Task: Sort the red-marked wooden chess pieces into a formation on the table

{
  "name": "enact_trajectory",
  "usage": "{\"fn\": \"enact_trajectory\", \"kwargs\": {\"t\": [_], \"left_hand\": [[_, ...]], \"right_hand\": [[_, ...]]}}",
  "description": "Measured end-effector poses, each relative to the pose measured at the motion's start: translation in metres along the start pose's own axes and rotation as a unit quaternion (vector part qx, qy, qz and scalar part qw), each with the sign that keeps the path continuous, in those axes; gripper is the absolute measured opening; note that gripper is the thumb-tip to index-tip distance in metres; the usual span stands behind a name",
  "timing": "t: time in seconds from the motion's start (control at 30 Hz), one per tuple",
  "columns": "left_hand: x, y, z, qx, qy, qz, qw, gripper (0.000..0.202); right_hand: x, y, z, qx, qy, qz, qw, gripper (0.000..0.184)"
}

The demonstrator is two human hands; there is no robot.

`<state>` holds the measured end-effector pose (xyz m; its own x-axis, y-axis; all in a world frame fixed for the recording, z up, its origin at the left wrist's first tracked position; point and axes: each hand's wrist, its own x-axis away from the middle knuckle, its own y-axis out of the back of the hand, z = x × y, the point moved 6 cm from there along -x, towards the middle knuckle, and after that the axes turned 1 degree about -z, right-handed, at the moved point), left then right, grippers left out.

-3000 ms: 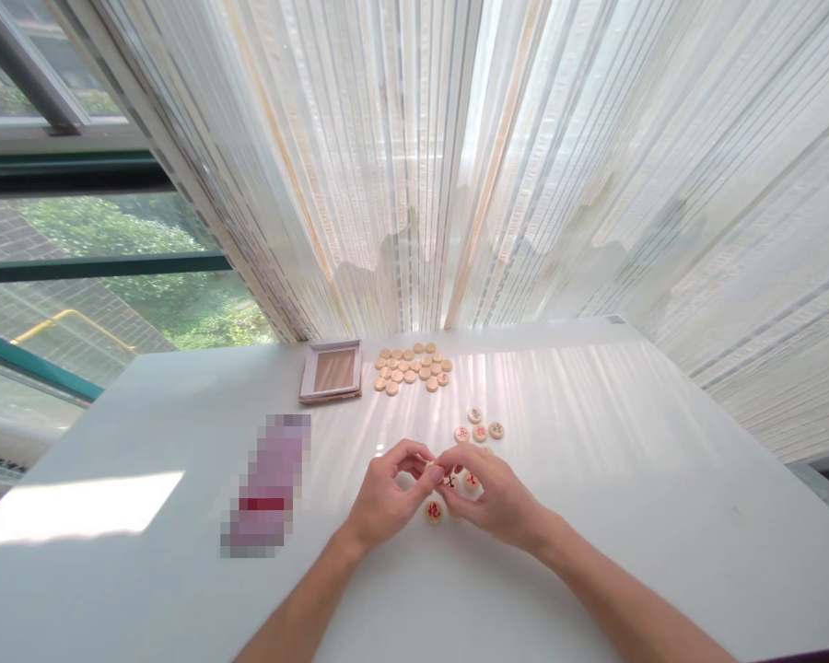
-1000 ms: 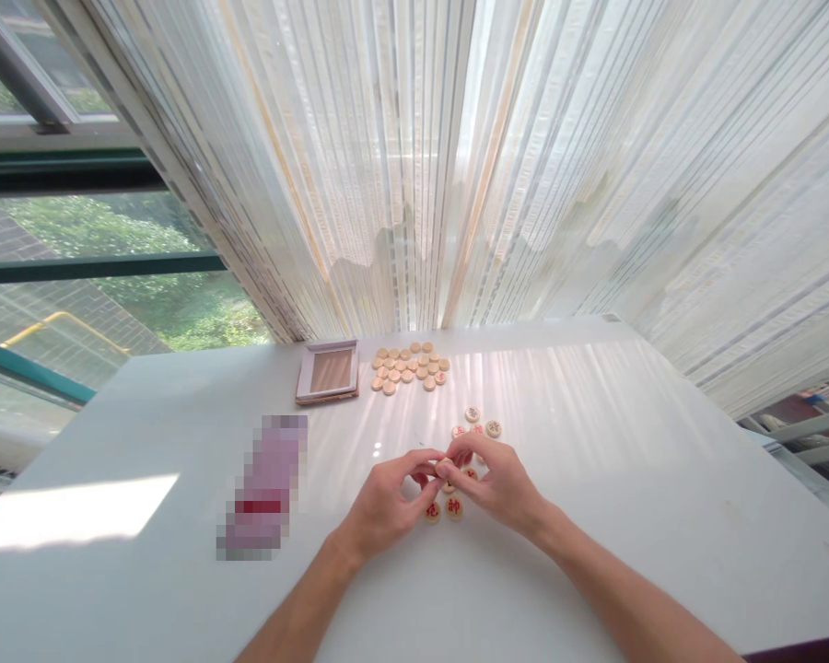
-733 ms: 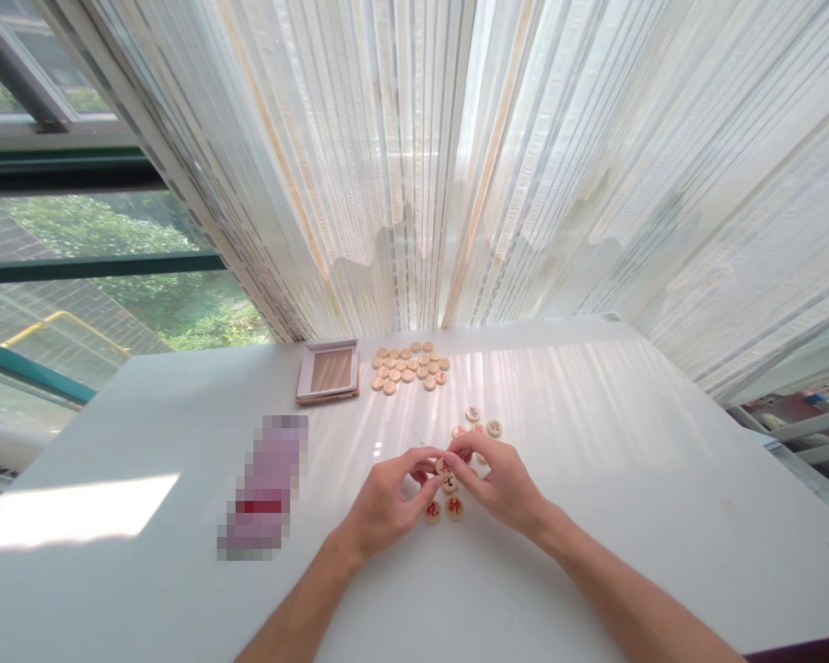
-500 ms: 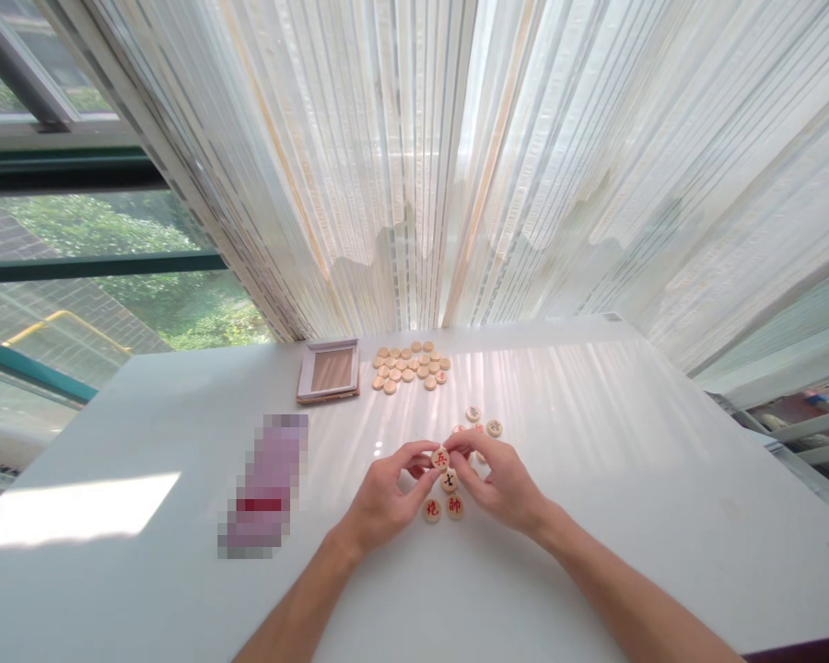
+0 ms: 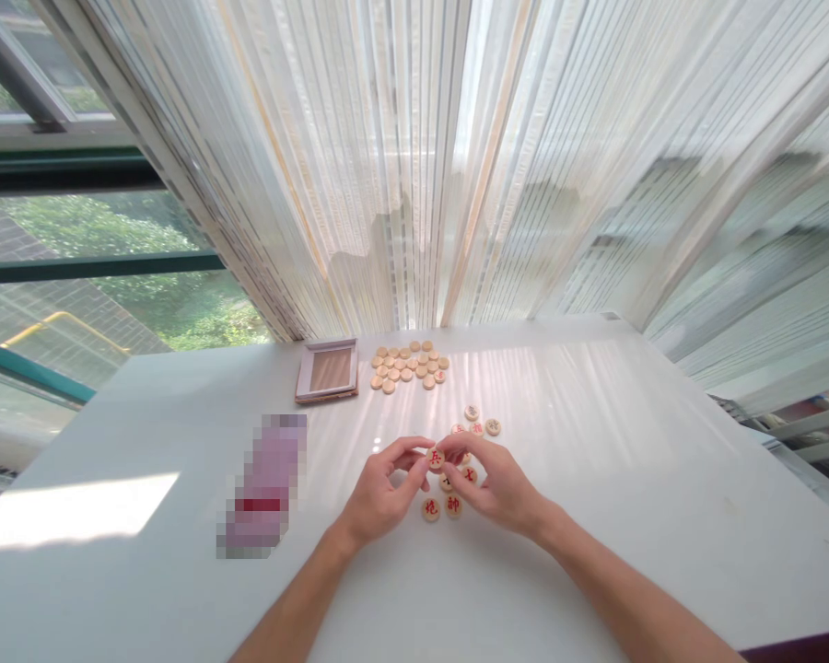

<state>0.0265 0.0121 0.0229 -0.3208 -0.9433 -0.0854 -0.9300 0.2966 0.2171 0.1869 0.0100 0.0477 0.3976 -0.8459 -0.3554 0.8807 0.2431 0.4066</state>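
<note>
Both my hands meet over a white table [image 5: 594,516]. My left hand [image 5: 379,493] and my right hand [image 5: 497,483] pinch one round wooden chess piece [image 5: 435,458] with a red character between their fingertips, face up. Under and around the hands lie several face-up pieces: two red ones [image 5: 442,506] near my palms and another with a mark [image 5: 469,474] by my right fingers. A few more face-up pieces [image 5: 480,424] lie just beyond the hands.
At the table's back lies a cluster of mostly face-down wooden pieces [image 5: 409,366], with a small flat box [image 5: 328,370] to its left. A blurred pinkish object [image 5: 262,488] lies left of my hands. Sheer curtains hang behind; a window is at the left.
The piece held between both hands has been turned over, so its red character now faces up. The curtain at the right has swung, uncovering more of the outside.
</note>
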Motion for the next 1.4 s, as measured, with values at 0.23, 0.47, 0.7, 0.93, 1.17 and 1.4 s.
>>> {"fn": "enact_trajectory", "kwargs": {"t": [0.23, 0.47, 0.7, 0.93, 1.17, 1.4], "left_hand": [[0.0, -0.001, 0.0, -0.006, 0.009, -0.006, 1.0, 0.026], [0.001, 0.001, 0.004, -0.029, 0.012, -0.036, 0.999, 0.023], [0.001, 0.002, 0.001, -0.019, -0.001, -0.046, 0.999, 0.021], [0.001, 0.002, -0.002, -0.025, -0.015, -0.045, 0.999, 0.025], [0.002, 0.001, -0.006, -0.039, -0.04, -0.025, 0.998, 0.028], [0.002, 0.0, -0.007, -0.073, -0.051, -0.033, 0.996, 0.029]], "right_hand": [[0.001, -0.002, 0.002, 0.009, 0.01, 0.005, 1.0, 0.017], [0.001, -0.006, 0.008, 0.032, 0.019, 0.025, 0.999, 0.013], [0.001, -0.003, 0.008, 0.042, 0.024, 0.015, 0.999, 0.014], [0.0, 0.0, 0.006, 0.04, 0.018, 0.006, 0.999, 0.015], [0.0, 0.001, 0.003, 0.03, 0.013, -0.001, 0.999, 0.017], [0.0, 0.003, 0.001, 0.029, 0.0, -0.007, 1.0, 0.013]]}}
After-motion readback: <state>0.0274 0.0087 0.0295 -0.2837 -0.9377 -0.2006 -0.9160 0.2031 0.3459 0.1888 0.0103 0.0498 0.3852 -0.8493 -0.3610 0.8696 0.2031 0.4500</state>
